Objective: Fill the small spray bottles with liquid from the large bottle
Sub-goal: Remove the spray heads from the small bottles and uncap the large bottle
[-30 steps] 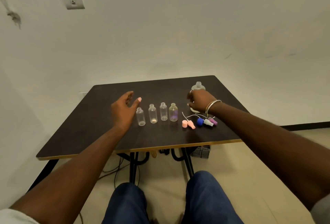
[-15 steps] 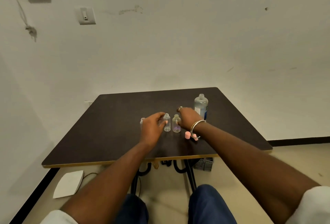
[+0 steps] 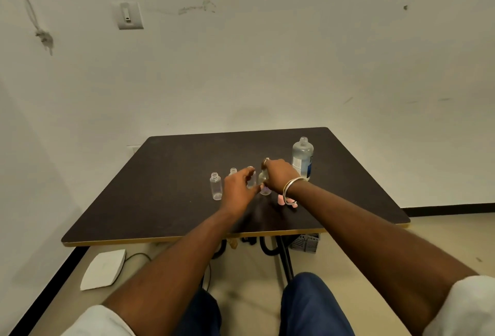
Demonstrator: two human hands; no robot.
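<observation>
Head view: four small bottles (image 3: 216,185), one large bottle (image 3: 302,159).

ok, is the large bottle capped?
No, the large bottle shows a bare threaded neck with no cap on it.

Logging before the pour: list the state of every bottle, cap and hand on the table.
large bottle: upright, uncapped.
leftmost small bottle: upright, uncapped, empty.
second small bottle: upright, uncapped, partly hidden.
third small bottle: upright, behind left hand; grip unclear.
fourth small bottle: upright, gripped by right hand.
pink caps: lying on table, off bottles.
</observation>
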